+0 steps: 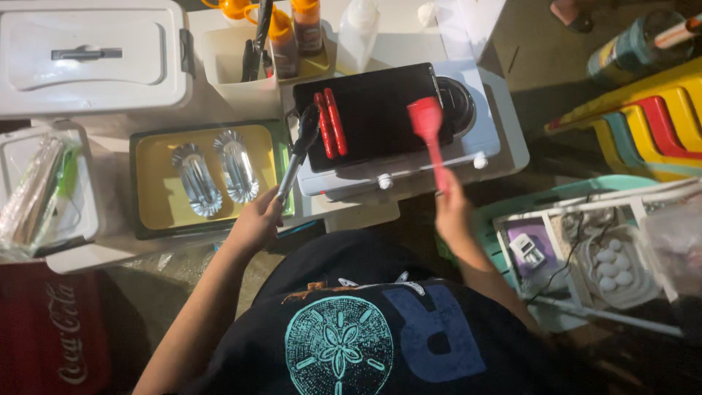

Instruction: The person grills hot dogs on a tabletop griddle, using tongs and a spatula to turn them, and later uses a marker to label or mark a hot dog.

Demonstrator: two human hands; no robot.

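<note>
Left hand: the left hand (256, 219) is closed around the handle end of metal tongs (296, 155), fingers wrapped tight
Tongs: they slant up and to the right from the fist, their dark tips at the left edge of the black griddle plate (380, 110), just beside the sausages; whether the tips touch anything I cannot tell
Right hand: the right hand (452, 208) grips the lower end of a red silicone brush (430, 132), held upright
Brush: its red head sits over the right part of the griddle plate, near the round burner (459, 104); whether it touches the plate I cannot tell
Sausages: two red sausages (330, 123) lie side by side, touching, on the left part of the plate, well apart from the brush head
Cooker: the plate rests on a white tabletop stove (482, 146) with white knobs along its front edge
Tray: left of the stove, a yellow tray (157, 172) holds two foil boats (216, 172) side by side, just beside the left hand
Behind: a white tub (223, 62) with dark utensils, sauce bottles (292, 33) and a clear squeeze bottle (358, 33) stand beyond the plate
Far left: a white lidded box (91, 55) and an open container (84, 219) with wrapped items
Right: a carton of white eggs (614, 267) in a white rack, well apart from the right hand
</note>
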